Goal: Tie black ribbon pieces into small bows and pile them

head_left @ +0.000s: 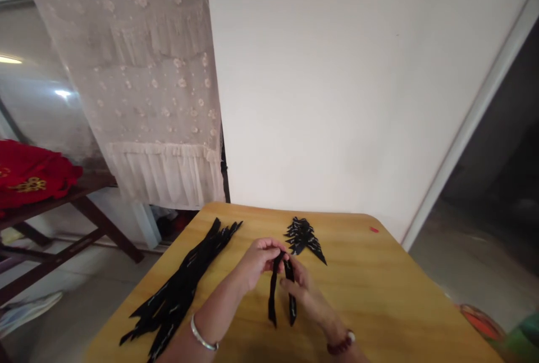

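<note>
Near the middle of the wooden table [362, 295], my left hand [261, 259] and my right hand [301, 284] meet at a black ribbon strip [292, 301] with small white marks. My left fingers pinch its bent top, and my right fingers close round its right side. Both ends hang toward me, side by side. Left of my hands lies a long pile of black strips [181, 287]. Just beyond my hands sits a smaller fanned stack of folded black ribbons [302, 235].
A small red object [374, 230] lies near the table's back right corner. A white wall [328, 99] rises behind the table, beside a lace curtain [155, 87]. At far left, red cloth [37, 175] rests on a dark wooden stand. Something red and green shows at lower right.
</note>
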Available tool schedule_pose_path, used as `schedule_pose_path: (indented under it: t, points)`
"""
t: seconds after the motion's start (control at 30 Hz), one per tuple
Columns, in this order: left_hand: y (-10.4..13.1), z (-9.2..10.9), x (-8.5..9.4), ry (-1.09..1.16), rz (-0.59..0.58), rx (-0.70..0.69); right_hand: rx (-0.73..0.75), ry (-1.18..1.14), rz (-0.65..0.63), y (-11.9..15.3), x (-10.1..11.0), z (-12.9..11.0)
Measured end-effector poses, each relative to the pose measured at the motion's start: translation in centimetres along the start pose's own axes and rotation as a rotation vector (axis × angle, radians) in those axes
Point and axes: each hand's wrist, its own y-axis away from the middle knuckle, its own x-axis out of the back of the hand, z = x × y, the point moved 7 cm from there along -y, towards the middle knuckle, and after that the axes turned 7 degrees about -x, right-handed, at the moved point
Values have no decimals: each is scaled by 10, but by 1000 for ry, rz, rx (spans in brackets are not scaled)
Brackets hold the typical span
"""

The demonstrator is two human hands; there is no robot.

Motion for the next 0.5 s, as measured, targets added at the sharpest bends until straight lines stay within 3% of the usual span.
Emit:
schedule_pose_path:
  t: [0.07, 0.2, 0.33, 0.5]
  points:
    - [-3, -8, -1, 40, 22, 38, 56, -3, 4, -2, -4, -11]
    - [-5, -22, 6, 73, 29, 71, -23, -24, -200, -2, -8, -21]
    - [-3, -37, 19, 92, 88, 125, -117, 11, -215, 1, 3, -13]
    - [0, -48, 18, 217, 123, 166, -143, 50, -233, 0, -2, 4]
